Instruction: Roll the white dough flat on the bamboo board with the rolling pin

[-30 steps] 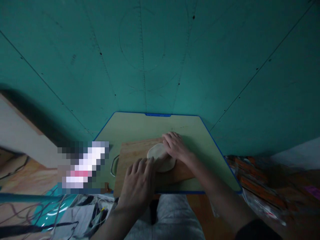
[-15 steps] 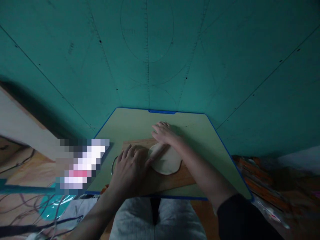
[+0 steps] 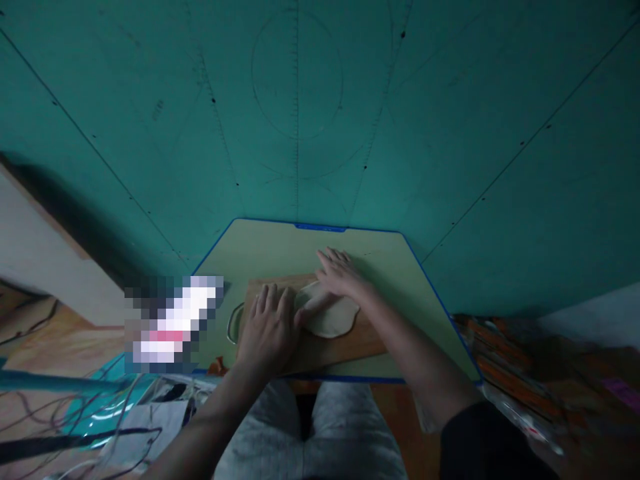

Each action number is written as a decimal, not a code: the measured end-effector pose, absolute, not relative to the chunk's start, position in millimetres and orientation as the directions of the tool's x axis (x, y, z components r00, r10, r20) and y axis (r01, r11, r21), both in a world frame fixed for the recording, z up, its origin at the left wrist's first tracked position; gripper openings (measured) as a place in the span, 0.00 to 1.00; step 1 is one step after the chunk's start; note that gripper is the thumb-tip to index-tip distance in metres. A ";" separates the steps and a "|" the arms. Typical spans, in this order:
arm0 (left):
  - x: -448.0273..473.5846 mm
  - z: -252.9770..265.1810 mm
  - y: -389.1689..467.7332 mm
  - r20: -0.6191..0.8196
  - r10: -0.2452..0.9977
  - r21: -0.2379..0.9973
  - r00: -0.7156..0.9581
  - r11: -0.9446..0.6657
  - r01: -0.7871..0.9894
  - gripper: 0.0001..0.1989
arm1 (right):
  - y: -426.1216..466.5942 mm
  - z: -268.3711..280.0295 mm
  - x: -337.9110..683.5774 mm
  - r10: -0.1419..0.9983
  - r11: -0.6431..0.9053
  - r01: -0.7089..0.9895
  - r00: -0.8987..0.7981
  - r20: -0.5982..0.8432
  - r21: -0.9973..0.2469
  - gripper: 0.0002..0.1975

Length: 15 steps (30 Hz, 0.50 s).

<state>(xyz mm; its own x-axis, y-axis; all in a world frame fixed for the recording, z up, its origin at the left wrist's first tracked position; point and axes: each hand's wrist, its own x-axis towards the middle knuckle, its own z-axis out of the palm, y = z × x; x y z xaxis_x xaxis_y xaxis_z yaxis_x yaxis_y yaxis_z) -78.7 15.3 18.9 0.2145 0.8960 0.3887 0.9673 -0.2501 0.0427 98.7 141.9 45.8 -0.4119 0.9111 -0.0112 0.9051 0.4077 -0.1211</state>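
Note:
A thin, pale round of dough (image 3: 336,319) lies on a wooden cutting board (image 3: 361,343). Across its upper left runs a slim wooden rolling pin (image 3: 316,303), slanting up to the right, with both ends covered. My left hand (image 3: 273,323) lies over the lower left end, palm down, fingers stretched forward. At the upper right end, my right hand (image 3: 340,272) presses down with its fingers extended and reaching past the board's far edge. Neither hand is wrapped round the pin as far as I can see.
The board rests on a pale folding table (image 3: 280,250) with a blue rim, against a green wall (image 3: 320,153). A metal handle (image 3: 233,323) sticks out at the board's left. A blurred-out bright object (image 3: 185,320) lies on the table's left side. Cables (image 3: 50,427) trail at lower left.
The camera view has shifted slightly. My right hand's fingers are more stretched and spread, and the dough round appears shallower, its near edge closer to the pin. Both hands stay on the rolling pin.

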 end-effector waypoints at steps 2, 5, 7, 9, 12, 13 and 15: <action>-74.0 16.3 10.2 0.395 0.878 -0.001 0.271 -0.295 0.956 0.28 | 123.0 46.2 114.9 0.906 0.418 0.900 -0.423 -0.015 -0.120 0.29; -74.3 16.1 8.3 0.395 0.857 -0.051 0.332 -0.340 0.939 0.31 | 91.8 44.5 135.5 0.891 0.452 0.883 -0.453 0.025 -0.130 0.29; -77.3 17.8 9.7 0.392 0.847 -0.070 0.359 -0.362 0.930 0.32 | 68.9 41.4 146.4 0.881 0.474 0.868 -0.467 0.082 -0.149 0.29; -79.7 21.2 12.9 0.380 0.842 -0.072 0.383 -0.386 0.920 0.30 | 44.4 37.4 154.2 0.874 0.484 0.857 -0.464 0.146 -0.174 0.29; -78.7 28.2 20.5 0.368 0.859 -0.056 0.355 -0.361 0.931 0.27 | 6.4 32.1 158.7 0.868 0.487 0.853 -0.450 0.210 -0.189 0.29; -77.5 30.2 22.8 0.367 0.866 -0.054 0.340 -0.345 0.937 0.27 | -6.0 30.7 158.0 0.868 0.484 0.856 -0.444 0.222 -0.182 0.28; -76.3 31.7 25.2 0.368 0.870 -0.058 0.329 -0.332 0.942 0.26 | -29.7 27.6 153.7 0.872 0.472 0.867 -0.432 0.232 -0.161 0.29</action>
<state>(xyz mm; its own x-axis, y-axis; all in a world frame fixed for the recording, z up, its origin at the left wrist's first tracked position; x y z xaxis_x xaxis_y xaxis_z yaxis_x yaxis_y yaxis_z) -76.3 25.2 31.7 0.3290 0.8695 0.3684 0.9416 -0.3316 -0.0581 153.7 -29.7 27.6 -0.4318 0.8716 0.2321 0.8667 0.4722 -0.1607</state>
